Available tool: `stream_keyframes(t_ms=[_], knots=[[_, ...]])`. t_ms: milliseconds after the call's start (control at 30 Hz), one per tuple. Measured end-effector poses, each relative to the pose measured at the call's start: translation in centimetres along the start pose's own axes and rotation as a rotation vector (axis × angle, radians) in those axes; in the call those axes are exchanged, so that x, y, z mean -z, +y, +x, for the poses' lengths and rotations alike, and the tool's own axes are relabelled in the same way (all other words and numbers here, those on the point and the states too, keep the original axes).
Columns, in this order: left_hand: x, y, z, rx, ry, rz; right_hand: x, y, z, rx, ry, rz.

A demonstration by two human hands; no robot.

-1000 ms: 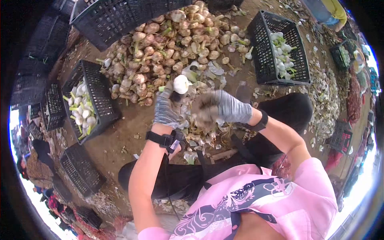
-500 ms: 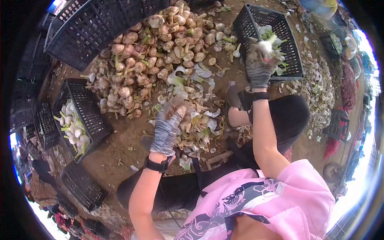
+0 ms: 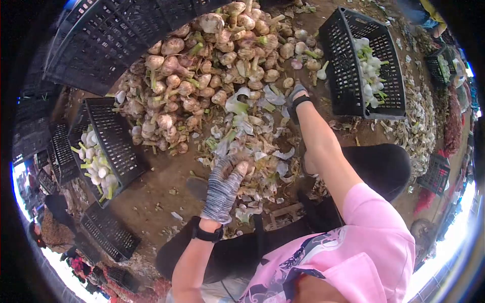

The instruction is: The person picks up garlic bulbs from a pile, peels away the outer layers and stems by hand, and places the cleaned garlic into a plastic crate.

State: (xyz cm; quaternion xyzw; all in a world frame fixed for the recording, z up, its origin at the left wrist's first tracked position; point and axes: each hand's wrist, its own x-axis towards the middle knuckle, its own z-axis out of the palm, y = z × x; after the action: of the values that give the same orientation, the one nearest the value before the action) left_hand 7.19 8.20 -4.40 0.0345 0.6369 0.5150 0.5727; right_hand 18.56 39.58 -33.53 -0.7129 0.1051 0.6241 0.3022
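Observation:
My left hand (image 3: 226,184), in a grey striped glove with dirty fingers, is above the litter of garlic skins (image 3: 252,156). Its fingers are curled, and whatever they may hold cannot be made out. My right hand (image 3: 298,95), also gloved, reaches down at the near right edge of the heap of garlic bulbs (image 3: 202,81). A single brownish garlic bulb (image 3: 288,83) lies just beyond it. The right fingers are mostly hidden by the angle. Beyond and to the right, a black crate (image 3: 348,76) holds white trimmed garlic (image 3: 371,70).
At the left, another black crate (image 3: 118,136) holds trimmed white garlic (image 3: 96,161). A large black crate (image 3: 116,40) stands at the upper left against the heap. More peelings (image 3: 419,121) cover the ground at right. Another person (image 3: 429,15) is partly visible at the upper right.
My right hand held white garlic over the right crate; it has left the crate and moved back toward the heap. The left hand stays over the skins. The view has shifted slightly.

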Motion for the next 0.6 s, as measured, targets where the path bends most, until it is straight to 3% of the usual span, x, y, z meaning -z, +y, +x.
stream_keyframes(t_ms=[33, 167, 200, 233, 267, 333, 367, 433, 500, 533, 600], knots=[[0.2, -0.3, 0.2, 0.006, 0.020, 0.019, 0.0, 0.4, -0.2, -0.004, -0.004, -0.004], [0.7, -0.7, 0.4, -0.065, 0.011, 0.000, 2.3, 0.0, 0.2, 1.387, -0.018, -2.241], [0.7, -0.7, 0.5, -0.068, 0.020, -0.008, 2.8, 0.4, 1.9, 1.430, -0.104, -2.252], [0.8, -0.5, 0.7, -0.144, 0.017, 0.061, 2.7, 1.5, -0.5, 1.038, -0.487, -1.513], [1.1, -0.3, 0.9, -0.219, 0.016, 0.134, 2.9, 3.2, -3.0, 0.594, -0.725, -0.760], [0.6, -0.1, 1.1, -0.246, 0.101, 0.069, 4.0, 4.6, -14.8, 0.447, -0.751, -0.743], [0.4, 0.5, 1.0, -0.257, 0.103, 0.059, 4.9, 5.5, -17.6, 0.479, -0.869, -0.745], [0.1, 1.2, 1.0, -0.278, 0.121, 0.055, 6.6, 7.2, -22.3, 0.538, -1.047, -0.780], [-0.3, 1.3, 1.1, -0.537, 0.060, 0.030, 7.9, 8.1, -26.7, 0.504, -1.102, -0.818], [-0.1, 1.6, 0.5, -0.549, 0.068, 0.035, 8.5, 8.9, -27.0, 0.654, -1.239, -0.759], [-0.2, 2.4, -0.5, -0.609, 0.082, 0.169, 9.1, 9.0, -29.4, 0.627, -1.218, -0.730]])
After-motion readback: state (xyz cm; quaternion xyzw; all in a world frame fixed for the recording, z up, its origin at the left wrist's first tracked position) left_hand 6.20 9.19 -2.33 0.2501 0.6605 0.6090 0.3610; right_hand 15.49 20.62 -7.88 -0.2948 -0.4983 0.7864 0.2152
